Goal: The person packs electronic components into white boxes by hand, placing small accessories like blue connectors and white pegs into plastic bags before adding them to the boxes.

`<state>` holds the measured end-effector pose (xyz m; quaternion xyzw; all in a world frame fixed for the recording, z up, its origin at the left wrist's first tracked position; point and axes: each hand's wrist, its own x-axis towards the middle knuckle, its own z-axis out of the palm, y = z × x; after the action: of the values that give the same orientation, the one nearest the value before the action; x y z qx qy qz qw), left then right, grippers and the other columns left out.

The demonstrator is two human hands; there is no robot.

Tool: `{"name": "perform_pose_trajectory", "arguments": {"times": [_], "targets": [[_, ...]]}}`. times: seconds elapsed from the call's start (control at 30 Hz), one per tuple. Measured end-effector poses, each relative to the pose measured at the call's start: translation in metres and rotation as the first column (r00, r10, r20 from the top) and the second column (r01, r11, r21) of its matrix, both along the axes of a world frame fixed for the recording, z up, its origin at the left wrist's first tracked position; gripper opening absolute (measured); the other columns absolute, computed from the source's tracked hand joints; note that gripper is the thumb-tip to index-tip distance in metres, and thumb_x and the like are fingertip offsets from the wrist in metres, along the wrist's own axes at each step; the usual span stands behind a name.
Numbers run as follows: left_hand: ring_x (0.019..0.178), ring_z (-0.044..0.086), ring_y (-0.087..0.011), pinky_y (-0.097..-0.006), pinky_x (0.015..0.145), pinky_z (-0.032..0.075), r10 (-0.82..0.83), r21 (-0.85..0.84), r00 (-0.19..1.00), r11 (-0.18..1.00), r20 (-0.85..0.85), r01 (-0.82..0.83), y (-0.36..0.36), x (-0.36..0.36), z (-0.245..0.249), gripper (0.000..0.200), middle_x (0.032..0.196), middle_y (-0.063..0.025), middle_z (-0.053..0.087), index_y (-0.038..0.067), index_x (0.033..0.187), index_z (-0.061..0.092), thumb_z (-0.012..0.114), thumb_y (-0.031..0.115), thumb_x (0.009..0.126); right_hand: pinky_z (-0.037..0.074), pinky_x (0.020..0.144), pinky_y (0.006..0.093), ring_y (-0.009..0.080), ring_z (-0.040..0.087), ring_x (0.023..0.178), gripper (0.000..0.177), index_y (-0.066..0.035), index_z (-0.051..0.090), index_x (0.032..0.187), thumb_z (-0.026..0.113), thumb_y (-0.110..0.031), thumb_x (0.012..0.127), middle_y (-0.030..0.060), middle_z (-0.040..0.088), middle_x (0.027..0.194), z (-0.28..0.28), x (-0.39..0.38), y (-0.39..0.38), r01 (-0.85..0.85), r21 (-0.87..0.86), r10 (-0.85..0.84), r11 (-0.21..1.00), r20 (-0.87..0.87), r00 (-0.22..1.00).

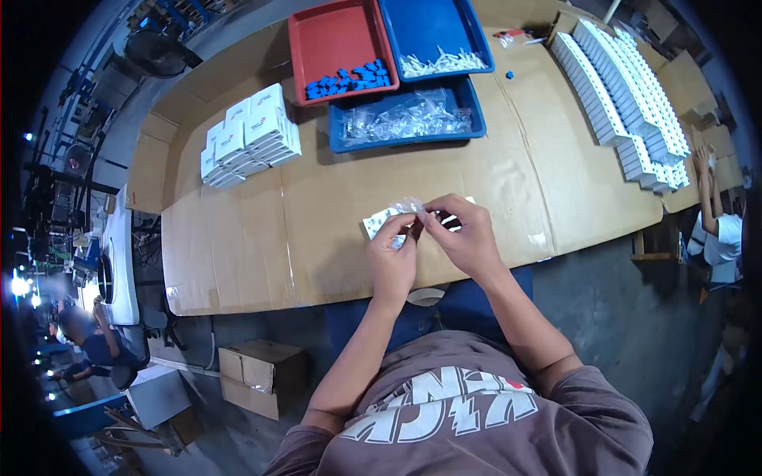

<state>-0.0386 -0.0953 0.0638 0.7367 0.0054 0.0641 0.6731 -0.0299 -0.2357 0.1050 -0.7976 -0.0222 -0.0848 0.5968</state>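
Both hands meet over the near part of the cardboard-covered table point(333, 262). My left hand point(394, 252) pinches one side of a small clear plastic bag point(410, 206). From the other side my right hand point(466, 236) grips the same bag with thumb and fingers. What the bag holds is too small to tell. Beneath my hands lies a white piece with small dark marks point(373, 225), partly hidden by my fingers.
Beyond are a red tray point(341, 40) with blue pieces, a blue tray point(436, 32) with white pieces and another blue tray point(405, 143) with clear bags. White boxes point(252, 135) stand left, long white stacks point(627, 103) right. Other people point(718, 230) are at both sides.
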Motion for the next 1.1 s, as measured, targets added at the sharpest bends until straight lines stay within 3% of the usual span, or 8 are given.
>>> {"name": "perform_pose_trajectory", "arguments": {"times": [0.2, 0.3, 0.5, 0.73, 0.87, 0.97, 1.07, 1.1], "targets": [[0.081, 0.069, -0.0189, -0.0296, 0.075, 0.055, 0.115, 0.169, 0.971, 0.974, 0.209, -0.151, 0.009, -0.002, 0.011, 0.018, 0.101, -0.01, 0.069, -0.001, 0.1, 0.073, 0.077, -0.006, 0.083, 0.058, 0.066, 0.0276, 0.0177, 0.073, 0.074, 0.019, 0.009, 0.073, 0.101, 0.071, -0.007, 0.091, 0.0154, 0.075, 0.091, 0.003, 0.005, 0.016, -0.023, 0.024, 0.025, 0.999, -0.07, 0.997], [0.079, 0.065, -0.0145, -0.0283, 0.071, 0.054, 0.209, 0.077, 0.953, 0.97, 0.22, -0.231, 0.01, -0.002, 0.011, 0.011, 0.102, -0.0089, 0.066, -0.001, 0.093, 0.071, 0.076, -0.006, 0.085, 0.057, 0.065, 0.0264, 0.0135, 0.072, 0.073, 0.022, 0.01, 0.073, 0.102, 0.07, -0.009, 0.093, 0.0141, 0.075, 0.083, 0.003, 0.007, 0.025, -0.013, 0.059, 0.021, 0.998, -0.136, 0.99], [0.077, 0.064, -0.0139, -0.0294, 0.068, 0.052, 0.264, -0.069, 0.952, 0.964, 0.154, -0.256, 0.01, -0.004, 0.013, 0.017, 0.105, -0.0081, 0.065, 0.0, 0.098, 0.066, 0.076, -0.006, 0.085, 0.055, 0.062, 0.0258, 0.0097, 0.068, 0.069, 0.023, 0.009, 0.073, 0.103, 0.069, -0.012, 0.096, 0.0094, 0.074, 0.081, -0.005, 0.011, 0.035, -0.006, 0.389, 0.106, 0.921, -0.237, 0.966], [0.085, 0.063, -0.0155, -0.0292, 0.075, 0.053, 0.222, 0.173, 0.924, 0.943, 0.311, -0.285, 0.009, -0.003, 0.003, 0.022, 0.105, -0.0078, 0.063, 0.0, 0.1, 0.065, 0.074, -0.011, 0.084, 0.053, 0.058, 0.0253, 0.0107, 0.068, 0.067, 0.017, 0.007, 0.073, 0.101, 0.072, -0.009, 0.095, 0.011, 0.075, 0.085, -0.008, 0.012, 0.038, -0.005, 0.173, 0.012, 0.985, -0.042, 0.999], [0.08, 0.065, -0.0167, -0.031, 0.073, 0.053, 0.248, 0.039, 0.932, 0.963, 0.262, -0.267, 0.005, -0.002, -0.002, 0.018, 0.103, -0.0084, 0.065, 0.002, 0.1, 0.066, 0.074, -0.007, 0.086, 0.054, 0.056, 0.0267, 0.0157, 0.07, 0.065, 0.01, 0.004, 0.071, 0.097, 0.074, -0.004, 0.092, 0.0122, 0.073, 0.084, -0.017, 0.012, 0.03, 0.037, 0.015, -0.038, 0.999, 0.059, 0.998], [0.081, 0.064, -0.0146, -0.0303, 0.077, 0.054, 0.174, -0.112, 0.976, 0.981, 0.128, -0.16, -0.001, 0.0, -0.001, 0.011, 0.103, -0.0068, 0.065, 0.0, 0.102, 0.065, 0.071, 0.005, 0.093, 0.059, 0.067, 0.0268, 0.0165, 0.073, 0.074, 0.008, 0.003, 0.07, 0.099, 0.073, 0.001, 0.091, 0.0114, 0.073, 0.092, -0.014, 0.012, 0.028, 0.05, -0.045, -0.042, 0.998, 0.162, 0.986], [0.081, 0.064, -0.0133, -0.0296, 0.078, 0.053, 0.0, -0.486, 0.992, 0.872, -0.123, -0.06, 0.004, 0.004, 0.009, 0.02, 0.101, -0.0052, 0.066, -0.001, 0.103, 0.064, 0.065, 0.019, 0.1, 0.059, 0.072, 0.0305, 0.0223, 0.074, 0.081, 0.015, 0.002, 0.07, 0.1, 0.073, 0.006, 0.086, 0.0118, 0.073, 0.098, -0.014, 0.016, 0.018, -0.017, -0.152, 0.069, 0.988, 0.345, 0.936], [0.083, 0.065, -0.0128, -0.0302, 0.078, 0.054, -0.024, -0.508, 0.977, 0.857, -0.211, -0.089, 0.008, 0.005, 0.005, 0.029, 0.098, -0.0037, 0.066, 0.001, 0.103, 0.065, 0.062, 0.03, 0.102, 0.059, 0.076, 0.0321, 0.0251, 0.074, 0.089, 0.021, 0.002, 0.07, 0.101, 0.073, 0.01, 0.082, 0.0122, 0.072, 0.102, -0.012, 0.014, 0.013, -0.076, -0.196, 0.136, 0.978, 0.315, 0.939]]}}
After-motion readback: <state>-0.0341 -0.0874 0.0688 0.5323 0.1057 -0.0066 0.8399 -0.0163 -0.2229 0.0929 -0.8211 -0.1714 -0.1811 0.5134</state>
